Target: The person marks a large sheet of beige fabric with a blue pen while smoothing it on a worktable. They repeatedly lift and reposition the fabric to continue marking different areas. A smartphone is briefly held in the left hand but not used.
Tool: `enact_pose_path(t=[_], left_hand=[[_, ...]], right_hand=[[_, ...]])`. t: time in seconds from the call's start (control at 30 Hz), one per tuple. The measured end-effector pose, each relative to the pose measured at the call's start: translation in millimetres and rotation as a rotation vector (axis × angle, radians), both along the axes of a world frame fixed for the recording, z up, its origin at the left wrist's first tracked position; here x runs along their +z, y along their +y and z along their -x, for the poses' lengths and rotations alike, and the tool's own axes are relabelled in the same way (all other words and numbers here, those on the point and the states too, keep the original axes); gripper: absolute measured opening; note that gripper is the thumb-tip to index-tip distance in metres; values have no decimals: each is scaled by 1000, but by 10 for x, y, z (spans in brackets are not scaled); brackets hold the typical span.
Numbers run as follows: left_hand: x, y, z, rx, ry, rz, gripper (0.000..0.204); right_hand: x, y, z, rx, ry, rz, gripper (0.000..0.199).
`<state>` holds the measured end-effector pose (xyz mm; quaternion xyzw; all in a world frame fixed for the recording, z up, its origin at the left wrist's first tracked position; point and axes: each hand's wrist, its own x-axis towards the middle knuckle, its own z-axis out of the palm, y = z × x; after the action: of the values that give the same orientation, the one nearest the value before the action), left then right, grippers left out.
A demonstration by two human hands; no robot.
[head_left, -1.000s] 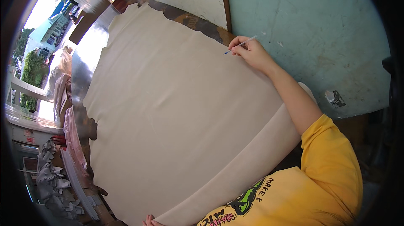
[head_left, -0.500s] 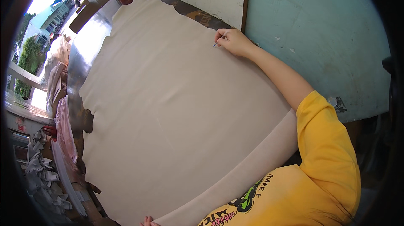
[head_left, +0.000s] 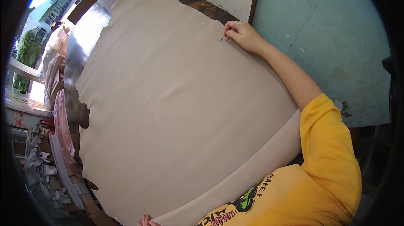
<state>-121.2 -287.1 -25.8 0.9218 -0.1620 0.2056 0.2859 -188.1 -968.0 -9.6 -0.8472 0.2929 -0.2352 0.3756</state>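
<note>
Across the counter [head_left: 206, 9] spreads a hide [head_left: 181, 99]. Near its far right edge the right hand [head_left: 245, 36] pinches a pen [head_left: 222, 38], apparently marking; the next stroke calls for flat leather. At the near edge, the left hand's [head_left: 146, 221] grip is unclear.

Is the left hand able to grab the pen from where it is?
Probably not: the left hand is at the near edge of the sheet, and the pen is far across it, held in the right hand.

The sheet [head_left: 181, 104] is plain greyish beige, the pen [head_left: 221, 39] blue-tipped, the yellow shirt [head_left: 330, 142] printed in green, black and pink.
</note>
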Motion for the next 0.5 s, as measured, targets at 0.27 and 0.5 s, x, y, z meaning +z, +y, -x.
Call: enact_pose_path(t=[0.27,0.5], left_hand=[[-4,22,2,14,32,8,40],[-51,118,-15,32,-2,-97,39]], right_hand=[[-22,163,124,83,-18,-55,21],[40,238,157,75,-26,-87,21]])
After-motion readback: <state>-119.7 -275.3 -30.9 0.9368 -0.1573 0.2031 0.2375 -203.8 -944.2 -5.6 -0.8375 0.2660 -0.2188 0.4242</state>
